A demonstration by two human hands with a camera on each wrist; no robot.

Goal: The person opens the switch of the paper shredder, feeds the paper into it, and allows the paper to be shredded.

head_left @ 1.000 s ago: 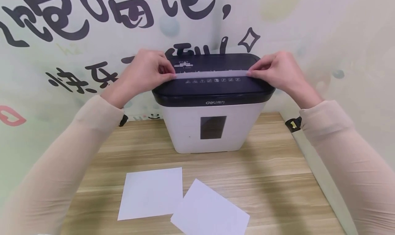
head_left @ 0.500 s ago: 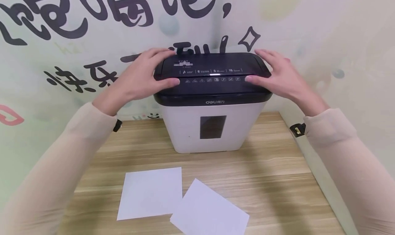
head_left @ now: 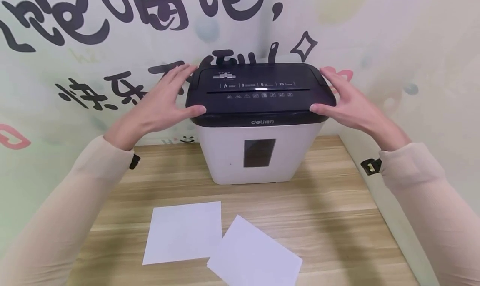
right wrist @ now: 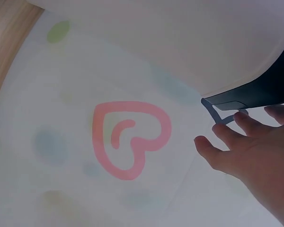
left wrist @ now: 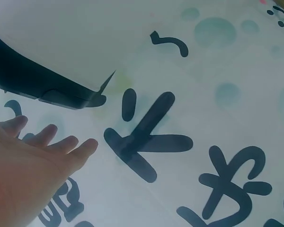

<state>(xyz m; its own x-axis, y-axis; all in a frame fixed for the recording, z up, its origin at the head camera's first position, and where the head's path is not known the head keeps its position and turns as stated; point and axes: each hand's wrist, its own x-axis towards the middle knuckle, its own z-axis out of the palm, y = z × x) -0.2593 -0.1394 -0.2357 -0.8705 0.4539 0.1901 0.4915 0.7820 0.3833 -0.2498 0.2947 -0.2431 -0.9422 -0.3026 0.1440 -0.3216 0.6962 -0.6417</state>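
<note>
A paper shredder [head_left: 228, 152] with a white bin and a dark lid [head_left: 262, 104] stands against the wall in the head view. No paper sticks out of the slot [head_left: 258, 91] across its lid. At the lid's left end is my left hand [head_left: 159, 100], fingers spread and thumb over the front corner. My right hand [head_left: 348, 102] mirrors it at the right end. Neither hand holds anything. In the left wrist view the left hand's fingers [left wrist: 68, 146] extend beside the dark lid. The right wrist view has the right hand's fingers [right wrist: 232, 135] just by the lid's edge.
On the wooden table [head_left: 330, 219] in front of the shredder lie a white paper sheet [head_left: 183, 234] and, overlapping its corner, more white sheets [head_left: 256, 252]. A wall with dark lettering [head_left: 161, 11] rises behind, and another wall [head_left: 423, 90] borders the right side.
The sheet that both hands pinched at the slot has gone down out of sight. Both hands have let go, spread their fingers and moved outward to the lid's ends.
</note>
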